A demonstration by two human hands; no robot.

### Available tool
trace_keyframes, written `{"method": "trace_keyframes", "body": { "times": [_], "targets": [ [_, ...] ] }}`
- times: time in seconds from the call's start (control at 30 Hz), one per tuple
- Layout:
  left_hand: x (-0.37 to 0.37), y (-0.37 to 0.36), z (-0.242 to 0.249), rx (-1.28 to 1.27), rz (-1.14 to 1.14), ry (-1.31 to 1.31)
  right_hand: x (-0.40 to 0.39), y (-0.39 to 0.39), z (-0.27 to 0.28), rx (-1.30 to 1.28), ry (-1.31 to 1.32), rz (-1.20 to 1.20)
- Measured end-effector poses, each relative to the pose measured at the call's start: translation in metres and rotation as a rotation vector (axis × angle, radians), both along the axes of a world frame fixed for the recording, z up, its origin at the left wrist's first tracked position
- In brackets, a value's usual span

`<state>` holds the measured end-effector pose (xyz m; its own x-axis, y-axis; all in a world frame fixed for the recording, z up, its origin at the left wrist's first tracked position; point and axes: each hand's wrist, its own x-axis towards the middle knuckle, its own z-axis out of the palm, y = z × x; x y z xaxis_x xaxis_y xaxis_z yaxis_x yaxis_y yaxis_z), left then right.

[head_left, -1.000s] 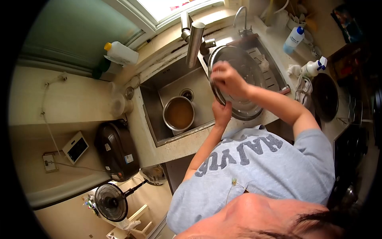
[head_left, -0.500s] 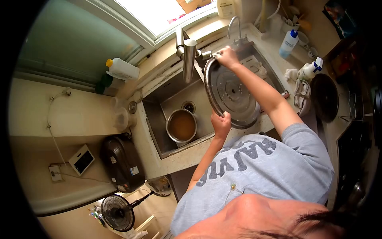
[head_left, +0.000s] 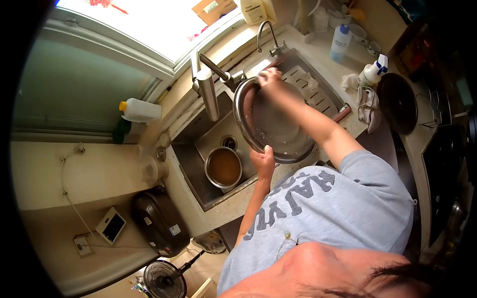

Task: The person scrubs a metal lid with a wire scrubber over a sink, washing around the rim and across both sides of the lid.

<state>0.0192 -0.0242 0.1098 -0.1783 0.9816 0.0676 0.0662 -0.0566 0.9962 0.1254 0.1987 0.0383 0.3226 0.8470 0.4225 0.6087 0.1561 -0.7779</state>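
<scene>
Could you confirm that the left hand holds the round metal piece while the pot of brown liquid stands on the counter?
The head view shows the pot in the sink, not on the counter; the left hand does hold the metal piece.

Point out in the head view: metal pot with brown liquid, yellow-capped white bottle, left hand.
Metal pot (head_left: 222, 186): head view, on its rim, the side nearest the person.
Yellow-capped white bottle (head_left: 141, 110): head view, on its white body.
Left hand (head_left: 262, 162): head view, middle of the hand.
</scene>
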Motion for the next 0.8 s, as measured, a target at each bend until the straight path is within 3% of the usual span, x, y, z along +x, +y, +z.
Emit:
{"method": "trace_keyframes", "body": {
  "times": [0.1,0.13,0.2,0.27,0.33,0.4,0.47,0.5,0.53,0.6,0.67,0.73,0.77,0.8],
  "targets": [
    [-0.004,-0.001,-0.012,0.011,0.104,-0.019,0.054,-0.016,-0.066,-0.221,-0.278,-0.132],
    [-0.005,0.0,-0.016,0.013,0.105,-0.017,0.065,-0.031,-0.069,-0.405,-0.322,-0.139],
    [-0.006,0.0,-0.022,-0.042,0.096,-0.143,0.069,-0.054,-0.068,-0.409,-0.312,-0.144],
    [-0.008,0.0,-0.036,-0.073,0.099,-0.175,0.05,-0.076,-0.027,-0.371,-0.109,-0.129],
    [-0.008,0.002,-0.04,-0.095,0.098,-0.205,0.023,-0.058,-0.126,-0.15,-0.16,0.082],
    [-0.005,-0.001,-0.039,-0.103,0.153,-0.267,-0.002,-0.082,-0.078,-0.003,-0.143,0.371],
    [-0.002,-0.004,-0.04,-0.12,0.164,-0.287,-0.015,-0.107,0.016,0.034,-0.049,0.544],
    [-0.002,-0.007,-0.04,-0.132,0.18,-0.311,-0.019,-0.097,0.015,0.101,0.016,0.638],
    [-0.002,-0.009,-0.039,-0.139,0.178,-0.307,-0.016,-0.086,0.021,-0.027,-0.06,0.621],
    [-0.001,-0.012,-0.038,-0.158,0.208,-0.242,-0.005,-0.042,-0.039,-0.203,0.03,0.406],
    [0.003,-0.012,-0.038,-0.162,0.249,-0.274,0.033,-0.022,-0.081,-0.281,-0.295,0.037],
    [0.001,-0.013,-0.04,-0.168,0.294,-0.315,0.06,-0.04,-0.093,-0.156,-0.42,0.005],
    [0.0,-0.014,-0.045,-0.181,0.298,-0.341,0.054,-0.064,-0.057,-0.298,-0.325,-0.043],
    [0.0,-0.013,-0.05,-0.189,0.302,-0.369,0.052,-0.066,-0.103,-0.232,-0.438,0.019]
  ]
}}
